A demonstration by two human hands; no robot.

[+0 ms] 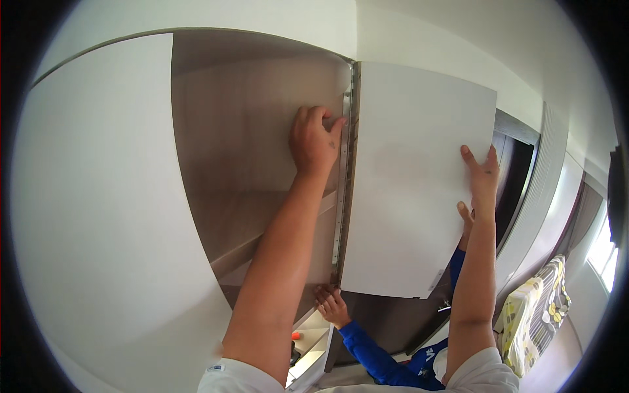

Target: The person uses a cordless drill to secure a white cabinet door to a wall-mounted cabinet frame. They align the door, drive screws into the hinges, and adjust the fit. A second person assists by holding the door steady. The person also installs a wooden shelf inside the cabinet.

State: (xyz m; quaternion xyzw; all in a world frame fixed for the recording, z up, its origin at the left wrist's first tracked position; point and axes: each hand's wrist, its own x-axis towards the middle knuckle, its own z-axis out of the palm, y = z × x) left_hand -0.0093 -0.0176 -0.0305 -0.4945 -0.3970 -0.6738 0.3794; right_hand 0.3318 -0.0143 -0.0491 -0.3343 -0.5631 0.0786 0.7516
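Cab. door (413, 183) nr lettered blue shirt (418, 368)

Bright glare at the right-side window (604, 261), dark curving fisheye edges

On my feed, a flat, white rectangular door panel (419, 183) stands open, a long silvery metal strip (341, 196) running beside its left edge.

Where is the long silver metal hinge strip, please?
In the head view, the long silver metal hinge strip runs just right of centre, between the left hand and the white rectangular door panel.
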